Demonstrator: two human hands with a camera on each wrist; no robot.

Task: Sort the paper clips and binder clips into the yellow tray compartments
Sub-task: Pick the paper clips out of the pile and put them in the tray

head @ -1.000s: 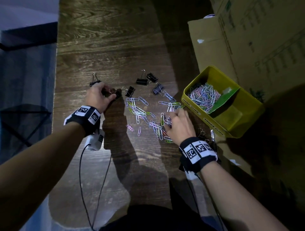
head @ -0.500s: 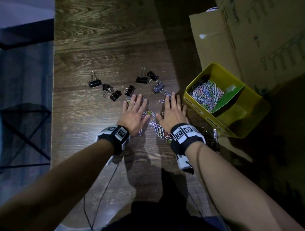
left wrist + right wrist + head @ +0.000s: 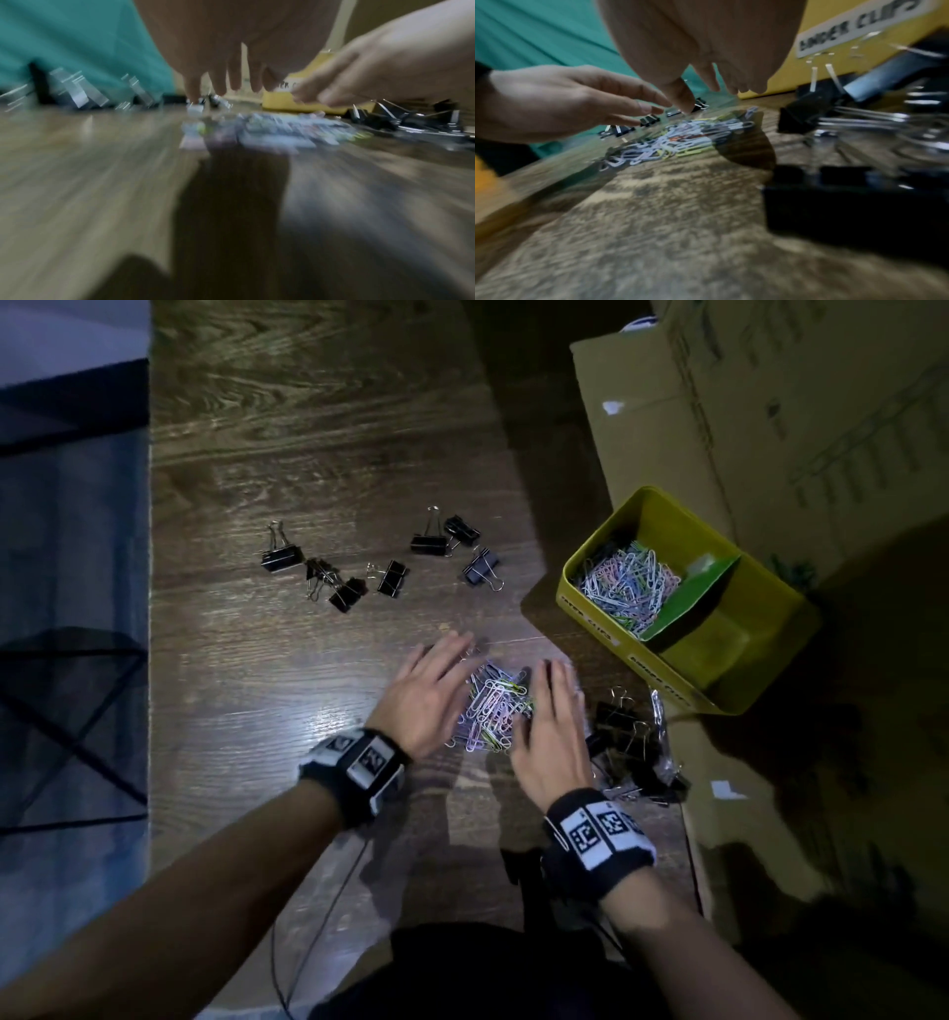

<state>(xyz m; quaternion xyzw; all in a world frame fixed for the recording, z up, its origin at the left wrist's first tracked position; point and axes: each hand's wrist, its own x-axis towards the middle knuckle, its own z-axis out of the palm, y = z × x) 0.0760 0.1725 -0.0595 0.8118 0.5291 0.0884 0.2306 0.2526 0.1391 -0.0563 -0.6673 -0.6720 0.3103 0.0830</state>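
A loose heap of coloured paper clips [image 3: 493, 706] is seen on the wooden table [image 3: 287, 690], just in front of the yellow tray [image 3: 575, 567] and well apart from its wall. The heap is flanked by the left hand [image 3: 429, 695] on the side farther from the tray and the right hand [image 3: 552, 731] on the nearer side; both hands are held flat with straight, spread fingers, nothing is gripped, and the heap's edges appear to be touched by the fingertips. The clips are judged light, thin, stiff wire that slides easily on the wood and tangles together, so a pinch on 1 clip would be slow; a better hold is judged to be a scoop from both sides, the fingers slid under the heap's edges and closed together. Clips could be shed from a loose handful on the way to the tray.

1 compartment of the tray, on the far side of the green divider [image 3: 688, 603], is already filled with paper clips; the compartment nearer the person looks empty, and a "BINDER CLIPS" label [image 3: 857, 26] is read on its wall in the right wrist view. A pile of black binder clips [image 3: 629, 742] lies beside the tray's near wall, touching the right hand's outer edge or nearly so. 7 more binder clips [image 3: 390, 577] are scattered farther from the tray, beyond the hands. Cardboard boxes [image 3: 770, 403] stand behind the tray
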